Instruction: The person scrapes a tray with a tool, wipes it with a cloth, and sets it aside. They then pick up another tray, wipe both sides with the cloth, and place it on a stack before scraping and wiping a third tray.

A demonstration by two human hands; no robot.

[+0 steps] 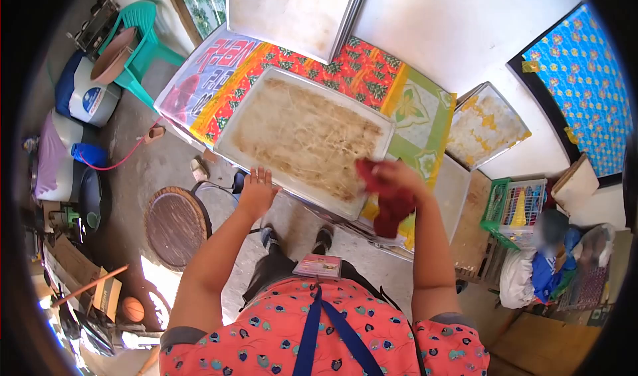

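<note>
While the left hand (256,191) rests, fingers spread, on the tray (302,130) at its near rim, the right hand (400,175) clutches a red cloth (389,211), seemingly soft, light, best held bunched.

I saw a grey concrete floor (146,156) under a brightly covered table (362,70), a white wall (465,23) behind, a green chair (143,33) at left, and a sun patch (156,283) near a round lid (176,226).
</note>
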